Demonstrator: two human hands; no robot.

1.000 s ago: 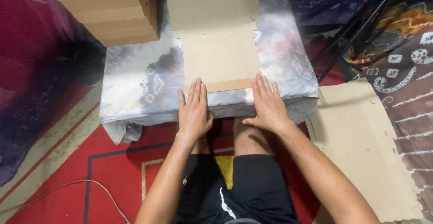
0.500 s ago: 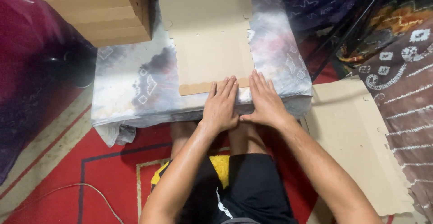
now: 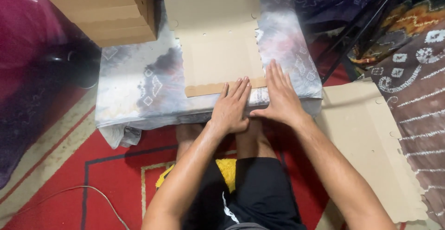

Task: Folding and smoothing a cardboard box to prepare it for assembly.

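A flat, die-cut cardboard box blank [image 3: 218,44] lies on a low table covered with a grey tie-dye cloth [image 3: 139,91]. Its near edge is a narrow folded flap [image 3: 208,88]. My left hand [image 3: 232,107] lies flat, fingers together, with the fingertips on that flap. My right hand [image 3: 280,93] presses flat beside it at the blank's near right corner, thumb touching the left hand. Neither hand grips anything.
A stack of folded cardboard boxes [image 3: 106,10] stands at the table's far left. Another flat cardboard blank [image 3: 371,142] lies on the floor to my right. A red patterned rug [image 3: 69,183] with a thin cable [image 3: 99,195] is below; black rods [image 3: 361,31] lean at the right.
Both hands have slid to the right along the blank's near flap, staying flat on it. The view has shifted slightly.
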